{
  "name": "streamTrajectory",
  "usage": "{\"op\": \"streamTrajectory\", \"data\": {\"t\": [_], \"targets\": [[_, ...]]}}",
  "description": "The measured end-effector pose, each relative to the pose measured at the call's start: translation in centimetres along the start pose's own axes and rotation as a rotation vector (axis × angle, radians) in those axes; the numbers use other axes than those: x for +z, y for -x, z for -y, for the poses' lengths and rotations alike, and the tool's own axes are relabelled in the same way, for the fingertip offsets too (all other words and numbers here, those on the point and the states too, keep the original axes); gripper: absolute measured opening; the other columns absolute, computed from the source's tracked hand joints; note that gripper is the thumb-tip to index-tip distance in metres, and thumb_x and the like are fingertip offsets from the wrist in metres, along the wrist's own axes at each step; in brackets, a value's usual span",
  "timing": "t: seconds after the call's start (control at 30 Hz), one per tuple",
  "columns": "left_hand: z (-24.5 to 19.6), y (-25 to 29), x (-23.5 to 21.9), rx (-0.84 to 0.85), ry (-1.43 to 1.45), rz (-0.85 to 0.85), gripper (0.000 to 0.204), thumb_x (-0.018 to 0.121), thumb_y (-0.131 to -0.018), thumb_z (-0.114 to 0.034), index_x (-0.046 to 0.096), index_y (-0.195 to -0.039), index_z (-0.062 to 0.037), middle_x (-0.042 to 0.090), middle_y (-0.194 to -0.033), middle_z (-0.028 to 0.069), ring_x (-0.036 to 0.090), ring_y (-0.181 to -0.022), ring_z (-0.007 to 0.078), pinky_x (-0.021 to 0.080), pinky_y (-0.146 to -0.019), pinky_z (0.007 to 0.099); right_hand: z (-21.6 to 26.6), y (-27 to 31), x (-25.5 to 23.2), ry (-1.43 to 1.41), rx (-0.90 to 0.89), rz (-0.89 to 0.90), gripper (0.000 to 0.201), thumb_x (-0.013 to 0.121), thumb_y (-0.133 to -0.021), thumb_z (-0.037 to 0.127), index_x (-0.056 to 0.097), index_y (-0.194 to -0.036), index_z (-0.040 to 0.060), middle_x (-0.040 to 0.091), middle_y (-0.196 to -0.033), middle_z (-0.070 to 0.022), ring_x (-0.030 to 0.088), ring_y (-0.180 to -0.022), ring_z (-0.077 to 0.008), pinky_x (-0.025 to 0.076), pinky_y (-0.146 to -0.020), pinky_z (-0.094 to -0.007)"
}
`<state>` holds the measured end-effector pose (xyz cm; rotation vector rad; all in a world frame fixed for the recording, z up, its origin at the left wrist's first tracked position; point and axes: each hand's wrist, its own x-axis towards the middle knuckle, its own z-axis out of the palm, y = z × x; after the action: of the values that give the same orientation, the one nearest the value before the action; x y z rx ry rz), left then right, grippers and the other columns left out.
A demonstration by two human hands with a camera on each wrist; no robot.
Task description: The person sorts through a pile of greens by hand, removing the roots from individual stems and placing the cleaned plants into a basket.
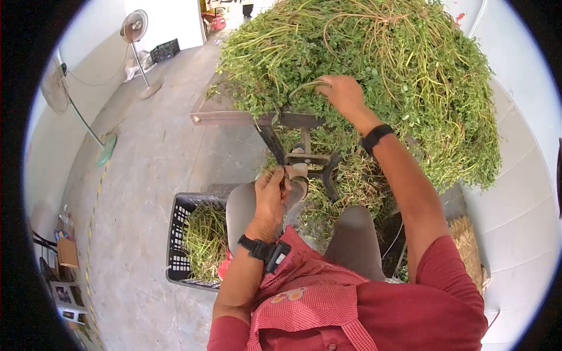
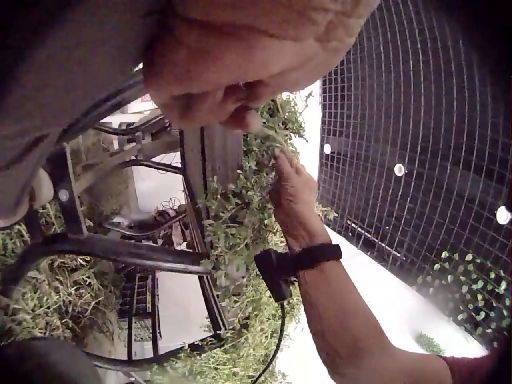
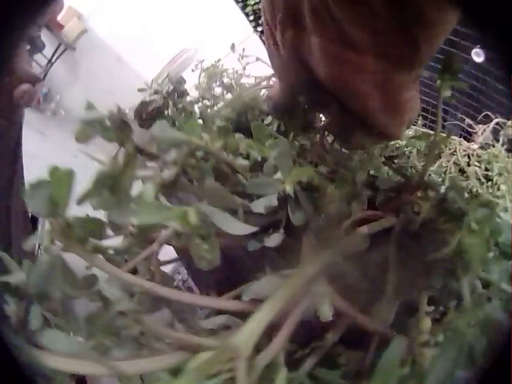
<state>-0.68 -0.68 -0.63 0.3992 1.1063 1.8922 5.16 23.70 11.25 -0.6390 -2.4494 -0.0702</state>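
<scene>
A big heap of leafy green plants with long pale stems (image 1: 410, 76) covers the table (image 1: 219, 119). At the near side of the heap my right hand (image 1: 342, 96) grips a few stems (image 1: 305, 86), their ends sticking out past the fingers toward the left. Leaves crowd around that hand (image 3: 352, 72) in the right wrist view. Lower down, over my left knee, the left hand (image 1: 270, 190) is held with its fingers curled in. Seen from the left wrist, its curled fingers (image 2: 200, 106) hide the palm, and I cannot tell whether something small is inside.
Beside my left leg stands a black plastic crate (image 1: 175, 245) with cut stems (image 1: 204, 243) in it. More plant trimmings (image 1: 357, 181) lie on the floor under the table. Two standing fans (image 1: 108, 149) (image 1: 134, 26) are at the left, and a white wall (image 1: 515, 169) rises at the right.
</scene>
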Motion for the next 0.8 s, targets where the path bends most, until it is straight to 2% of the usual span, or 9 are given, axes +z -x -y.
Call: {"op": "streamTrajectory", "data": {"t": [0.07, 0.2, 0.27, 0.3, 0.33, 0.4, 0.5, 0.73, 0.8], "targets": [[-0.1, 0.2, 0.3, -0.025, 0.012, -0.02, 0.025, 0.05, -0.092, -0.022, 0.058, -0.094, 0.0005, 0.05, -0.059, -0.0006, 0.036, -0.046, 0.006, 0.025, -0.041, 0.0196, -0.6, 0.6, -0.7, -0.213, -0.015, -0.079, 0.021, 0.063, -0.08, 0.023, 0.068, -0.093, 0.0074, 0.062, -0.074, -0.0154, 0.06, -0.067, -0.0303, 0.047, -0.061, -0.0387], [0.3, 0.3, 0.5, -0.028, 0.003, -0.008, 0.024, 0.05, -0.091, -0.023, 0.059, -0.094, -0.0005, 0.05, -0.059, -0.001, 0.035, -0.045, 0.0058, 0.025, -0.04, 0.0197, 0.0, 2.1, -3.4, -0.412, -0.062, -0.226, 0.025, 0.063, -0.08, 0.029, 0.068, -0.091, 0.0064, 0.061, -0.07, -0.0157, 0.057, -0.061, -0.0305, 0.045, -0.058, -0.0373], [0.6, 0.2, 0.8, 0.002, -0.012, 0.053, 0.024, 0.051, -0.091, -0.023, 0.06, -0.092, -0.001, 0.051, -0.059, -0.0009, 0.036, -0.045, 0.0059, 0.025, -0.04, 0.02, -0.6, 1.8, -4.7, -0.323, 0.232, -0.06, 0.026, 0.064, -0.078, 0.03, 0.068, -0.089, 0.0061, 0.061, -0.069, -0.0145, 0.056, -0.059, -0.0297, 0.044, -0.056, -0.0361], [0.7, 0.2, 1.0, 0.009, -0.015, 0.055, 0.024, 0.051, -0.091, -0.023, 0.06, -0.092, -0.001, 0.051, -0.059, -0.0009, 0.036, -0.045, 0.0059, 0.025, -0.04, 0.02, -2.4, 1.5, -3.2, -0.288, 0.091, -0.156, 0.024, 0.063, -0.079, 0.029, 0.068, -0.093, 0.0101, 0.061, -0.069, -0.0135, 0.056, -0.059, -0.0292, 0.043, -0.055, -0.0368], [0.9, 0.2, 1.2, 0.002, -0.019, 0.061, 0.024, 0.05, -0.091, -0.023, 0.06, -0.092, -0.0011, 0.051, -0.059, -0.0009, 0.036, -0.045, 0.0059, 0.026, -0.04, 0.0201, -2.3, 1.4, -3.4, -0.288, 0.089, -0.162, 0.024, 0.063, -0.079, 0.029, 0.068, -0.093, 0.0101, 0.061, -0.069, -0.0135, 0.056, -0.059, -0.0292, 0.043, -0.055, -0.0368], [1.2, 0.1, 1.3, -0.003, -0.02, 0.066, 0.024, 0.05, -0.091, -0.023, 0.061, -0.092, -0.0012, 0.051, -0.059, -0.0009, 0.036, -0.045, 0.0059, 0.026, -0.041, 0.0203, -1.8, 1.3, -3.4, -0.139, 0.028, -0.036, 0.024, 0.061, -0.081, 0.025, 0.065, -0.103, 0.0161, 0.061, -0.07, -0.0126, 0.057, -0.062, -0.0293, 0.044, -0.054, -0.0381], [1.2, -0.2, 1.0, 0.018, -0.019, 0.068, 0.023, 0.05, -0.092, -0.022, 0.061, -0.091, -0.0014, 0.05, -0.058, -0.0011, 0.036, -0.046, 0.0061, 0.026, -0.041, 0.0205, -0.7, 0.8, -3.0, -0.004, -0.016, -0.005, 0.029, 0.06, -0.081, 0.02, 0.062, -0.11, 0.0211, 0.062, -0.073, -0.0116, 0.06, -0.069, -0.0295, 0.047, -0.058, -0.04], [0.7, 0.0, 1.2, -0.017, -0.052, 0.008, 0.022, 0.051, -0.091, -0.022, 0.061, -0.091, -0.0019, 0.049, -0.058, -0.0017, 0.036, -0.047, 0.0057, 0.027, -0.042, 0.0201, -0.3, -1.5, -1.3, 0.135, -0.181, 0.166, 0.029, 0.059, -0.08, 0.013, 0.063, -0.108, 0.0185, 0.064, -0.082, -0.012, 0.062, -0.078, -0.0302, 0.049, -0.063, -0.0417], [0.7, 0.0, 1.0, -0.021, -0.072, 0.008, 0.022, 0.051, -0.091, -0.022, 0.061, -0.091, -0.0018, 0.049, -0.058, -0.0017, 0.036, -0.047, 0.0055, 0.027, -0.042, 0.0201, -0.2, -1.7, -1.2, 0.183, -0.158, 0.148, 0.021, 0.057, -0.081, 0.014, 0.064, -0.101, 0.0115, 0.063, -0.08, -0.0131, 0.061, -0.075, -0.0306, 0.05, -0.061, -0.0418]]}}
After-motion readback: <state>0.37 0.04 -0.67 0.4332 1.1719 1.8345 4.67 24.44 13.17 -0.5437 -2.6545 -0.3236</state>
